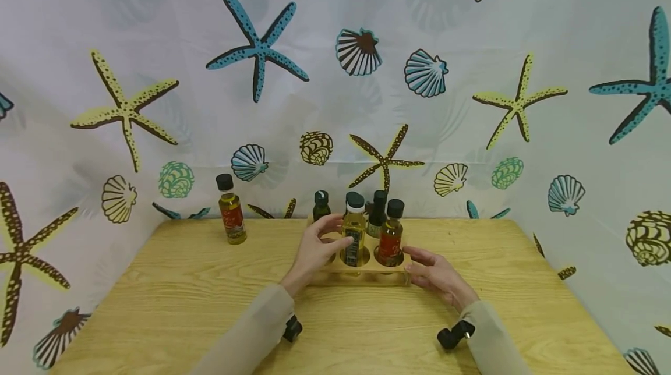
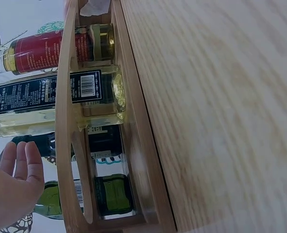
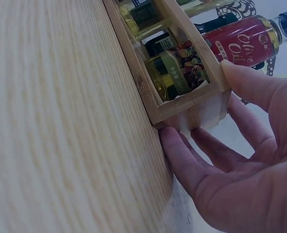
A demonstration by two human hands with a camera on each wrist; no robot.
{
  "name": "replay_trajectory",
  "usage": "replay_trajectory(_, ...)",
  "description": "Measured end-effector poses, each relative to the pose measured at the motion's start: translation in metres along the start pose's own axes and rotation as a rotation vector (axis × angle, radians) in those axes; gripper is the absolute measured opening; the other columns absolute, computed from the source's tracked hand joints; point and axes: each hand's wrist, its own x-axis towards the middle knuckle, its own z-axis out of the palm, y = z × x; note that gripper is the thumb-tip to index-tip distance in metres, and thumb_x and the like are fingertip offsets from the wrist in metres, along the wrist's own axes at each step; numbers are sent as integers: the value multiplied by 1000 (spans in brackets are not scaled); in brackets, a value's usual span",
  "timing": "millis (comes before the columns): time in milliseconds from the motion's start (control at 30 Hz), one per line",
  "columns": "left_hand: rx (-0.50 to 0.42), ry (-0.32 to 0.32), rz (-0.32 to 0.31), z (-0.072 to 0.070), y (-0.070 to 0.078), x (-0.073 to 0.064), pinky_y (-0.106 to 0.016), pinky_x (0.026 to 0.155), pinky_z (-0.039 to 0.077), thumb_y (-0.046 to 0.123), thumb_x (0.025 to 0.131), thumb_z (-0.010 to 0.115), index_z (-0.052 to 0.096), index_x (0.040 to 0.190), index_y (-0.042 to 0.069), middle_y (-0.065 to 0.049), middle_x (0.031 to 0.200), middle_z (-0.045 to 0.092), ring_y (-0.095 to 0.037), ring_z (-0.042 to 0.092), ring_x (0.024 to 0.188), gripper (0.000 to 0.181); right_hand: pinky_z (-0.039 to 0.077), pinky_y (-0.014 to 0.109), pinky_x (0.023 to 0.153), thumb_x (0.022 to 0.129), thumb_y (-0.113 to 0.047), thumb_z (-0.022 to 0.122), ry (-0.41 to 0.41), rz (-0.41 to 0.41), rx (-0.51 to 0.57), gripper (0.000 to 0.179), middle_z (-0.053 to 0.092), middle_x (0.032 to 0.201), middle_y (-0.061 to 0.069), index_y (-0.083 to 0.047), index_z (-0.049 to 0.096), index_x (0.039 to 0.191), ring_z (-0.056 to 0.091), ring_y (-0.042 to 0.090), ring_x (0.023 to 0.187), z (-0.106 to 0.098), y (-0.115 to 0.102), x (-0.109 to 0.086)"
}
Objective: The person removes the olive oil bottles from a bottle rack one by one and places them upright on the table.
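A wooden bottle rack stands on the table with several oil bottles in its round holes. In the front row are a clear yellow-oil bottle with a black label and a red-labelled olive oil bottle. My left hand is beside the clear bottle, fingers loosely extended; in the left wrist view the left hand shows a gap from that bottle. At the rack's right end my right hand grips the wood. In the right wrist view, the right hand's thumb lies on the top corner, fingers against the end.
Another red-labelled oil bottle stands alone at the table's back left. Dark bottles fill the rack's back row. Behind the table hangs a white cloth printed with starfish and shells.
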Motion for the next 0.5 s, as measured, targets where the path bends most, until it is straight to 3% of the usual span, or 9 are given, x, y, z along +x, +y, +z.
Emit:
replay_trajectory(200, 13, 9, -11, 2, 1, 2, -31, 88, 53, 19, 83, 80, 61, 131, 16, -6, 125, 64, -26, 59, 117, 51, 49, 41, 101, 94, -17, 67, 5, 0, -6, 59, 23, 160, 21, -12, 44, 149, 35, 39, 142, -1, 0, 0)
replay_trajectory(500, 34, -10, -16, 6, 4, 4, -43, 96, 52, 23, 83, 80, 60, 134, 17, -6, 128, 63, -24, 59, 116, 55, 48, 43, 103, 94, -16, 66, 1, -2, -2, 59, 23, 160, 21, -11, 44, 149, 31, 38, 144, -1, 2, 1)
